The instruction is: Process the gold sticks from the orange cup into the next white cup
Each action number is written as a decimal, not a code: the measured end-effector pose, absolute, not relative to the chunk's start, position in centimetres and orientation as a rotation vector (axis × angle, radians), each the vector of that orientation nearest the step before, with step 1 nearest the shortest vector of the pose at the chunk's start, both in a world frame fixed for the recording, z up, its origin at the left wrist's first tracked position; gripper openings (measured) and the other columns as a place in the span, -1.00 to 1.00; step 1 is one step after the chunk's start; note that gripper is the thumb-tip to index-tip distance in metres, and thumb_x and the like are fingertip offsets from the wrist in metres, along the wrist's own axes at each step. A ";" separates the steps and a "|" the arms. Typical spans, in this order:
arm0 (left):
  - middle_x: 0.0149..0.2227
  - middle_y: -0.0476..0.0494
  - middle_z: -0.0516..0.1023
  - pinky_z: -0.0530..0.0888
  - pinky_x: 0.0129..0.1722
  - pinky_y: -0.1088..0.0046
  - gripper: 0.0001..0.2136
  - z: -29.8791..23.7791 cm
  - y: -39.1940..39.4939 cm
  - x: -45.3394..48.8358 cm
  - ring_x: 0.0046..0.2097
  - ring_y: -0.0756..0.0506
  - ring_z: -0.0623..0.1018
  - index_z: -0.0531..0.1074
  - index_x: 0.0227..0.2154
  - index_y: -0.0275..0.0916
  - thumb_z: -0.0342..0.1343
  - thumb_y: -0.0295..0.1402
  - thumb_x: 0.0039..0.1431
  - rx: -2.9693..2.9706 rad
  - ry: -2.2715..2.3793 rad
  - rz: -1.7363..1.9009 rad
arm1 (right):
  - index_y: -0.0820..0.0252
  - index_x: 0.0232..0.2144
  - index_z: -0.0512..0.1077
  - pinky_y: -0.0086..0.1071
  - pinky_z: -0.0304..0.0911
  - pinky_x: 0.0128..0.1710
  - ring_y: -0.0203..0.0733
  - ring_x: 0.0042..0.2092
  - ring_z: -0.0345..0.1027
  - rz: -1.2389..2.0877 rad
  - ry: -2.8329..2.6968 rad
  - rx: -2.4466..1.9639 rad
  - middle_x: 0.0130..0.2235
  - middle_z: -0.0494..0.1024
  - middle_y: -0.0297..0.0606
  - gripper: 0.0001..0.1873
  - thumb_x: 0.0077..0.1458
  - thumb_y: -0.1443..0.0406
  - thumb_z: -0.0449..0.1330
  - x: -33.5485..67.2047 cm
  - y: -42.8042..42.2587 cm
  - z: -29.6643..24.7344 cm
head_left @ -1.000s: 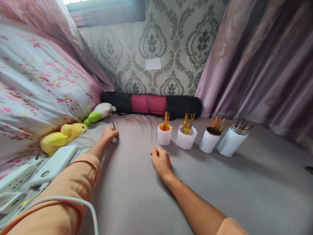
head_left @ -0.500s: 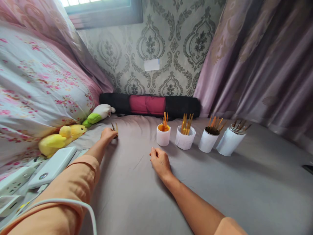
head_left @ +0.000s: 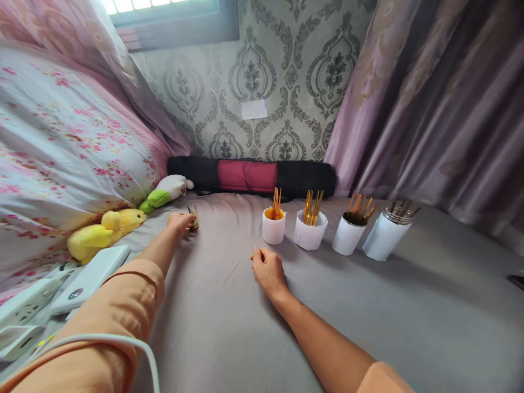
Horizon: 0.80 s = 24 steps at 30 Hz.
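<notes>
My left hand (head_left: 180, 222) reaches out to the far left of the grey sheet, its fingers pinched at a few thin brown and gold sticks (head_left: 194, 219). How many sticks are between the fingers is hidden. My right hand (head_left: 268, 268) rests on the sheet, loosely curled, with nothing showing in it. Just beyond it stands a white-wrapped cup (head_left: 273, 231) with orange-yellow sticks (head_left: 277, 203). To its right are a wider white cup (head_left: 310, 238) with golden sticks (head_left: 313, 207), a white-wrapped can (head_left: 346, 238) with orange-brown sticks (head_left: 361, 205), and a white-wrapped jar (head_left: 383, 239) with dark brown sticks (head_left: 403, 209).
A black and magenta rolled bag (head_left: 248, 176) lies along the wall. Plush toys (head_left: 102, 233) line the left side. Near my left sleeve are a white power bank (head_left: 92, 278), a power strip (head_left: 30, 305) and a white cable (head_left: 123, 339) across the arm.
My left hand has shifted very slightly at the sticks, and they sit a little lower and more bunched. My right hand and the cups have stayed put.
</notes>
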<state>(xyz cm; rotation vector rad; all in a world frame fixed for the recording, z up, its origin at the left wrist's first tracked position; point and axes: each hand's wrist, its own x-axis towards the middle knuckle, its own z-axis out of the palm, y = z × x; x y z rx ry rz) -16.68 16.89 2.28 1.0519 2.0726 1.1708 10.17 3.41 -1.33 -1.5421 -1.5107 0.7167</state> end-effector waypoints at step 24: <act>-0.60 -0.09 0.39 0.37 -0.61 0.56 -0.88 2.8 15.5 -14.4 -0.64 0.06 0.38 0.32 -0.59 -0.35 0.03 -0.65 -0.07 0.505 1.601 1.298 | 0.17 -0.55 0.40 -0.47 0.01 -0.56 -0.31 -0.56 0.23 0.694 -1.519 -1.535 -0.56 0.47 -0.29 -0.60 0.13 0.12 -0.09 10.3 3.6 -1.5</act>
